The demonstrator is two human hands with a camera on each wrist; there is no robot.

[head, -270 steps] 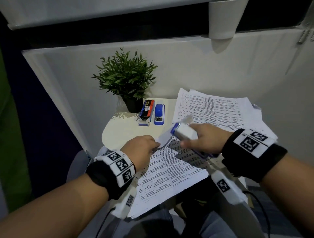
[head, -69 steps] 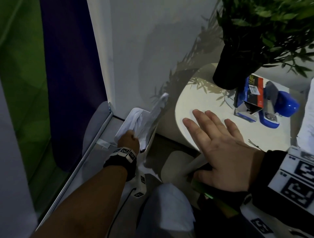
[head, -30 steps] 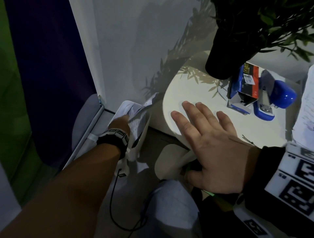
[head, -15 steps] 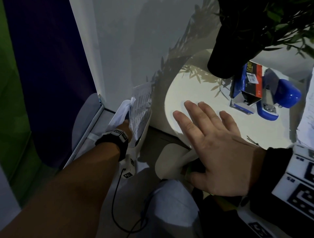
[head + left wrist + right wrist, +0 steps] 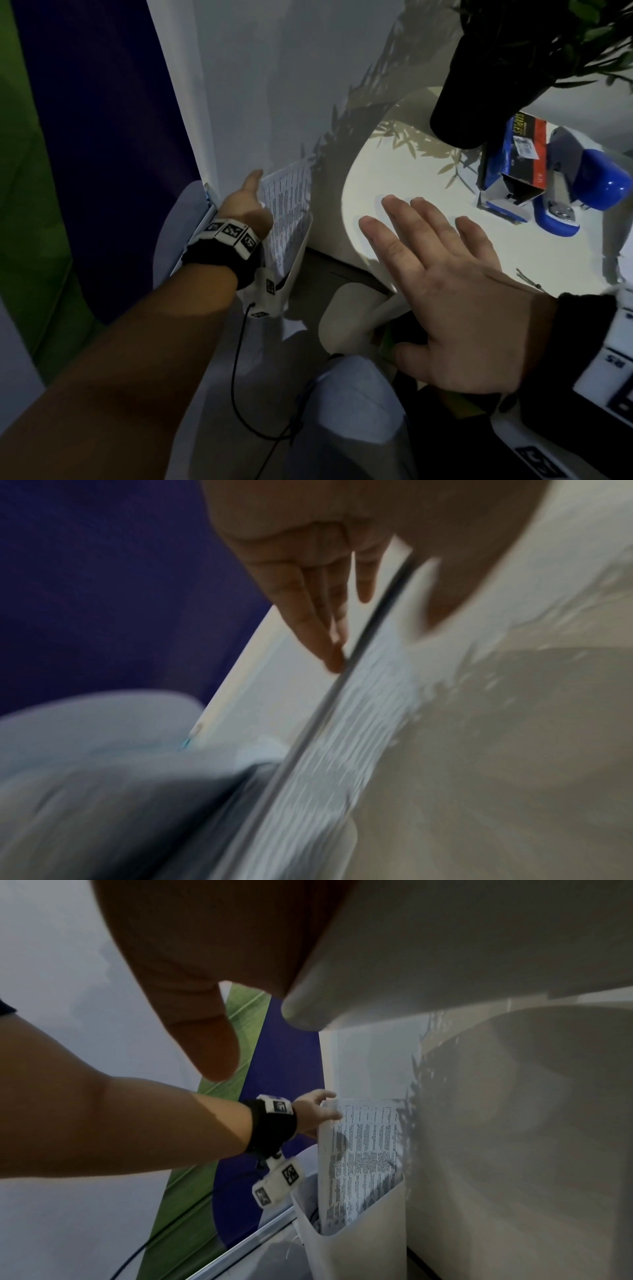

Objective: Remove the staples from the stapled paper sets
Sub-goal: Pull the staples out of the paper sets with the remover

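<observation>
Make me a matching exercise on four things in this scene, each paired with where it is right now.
Things:
1. printed paper sheets
2. blue stapler
3. right hand
4. black plant pot

Places:
A. flat at the white round table's edge
B. beside the staples box
C. upright in the white bin
D. at the table's back

Pairs: 1-C, 2-B, 3-A, 4-D

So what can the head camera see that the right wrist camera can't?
Only the head view shows the blue stapler, the staples box, the black plant pot and the back of the right hand flat on the round table.

Only the right wrist view shows the white bin's open top, with the printed paper standing inside.

Both show the left hand holding that paper's edge.
</observation>
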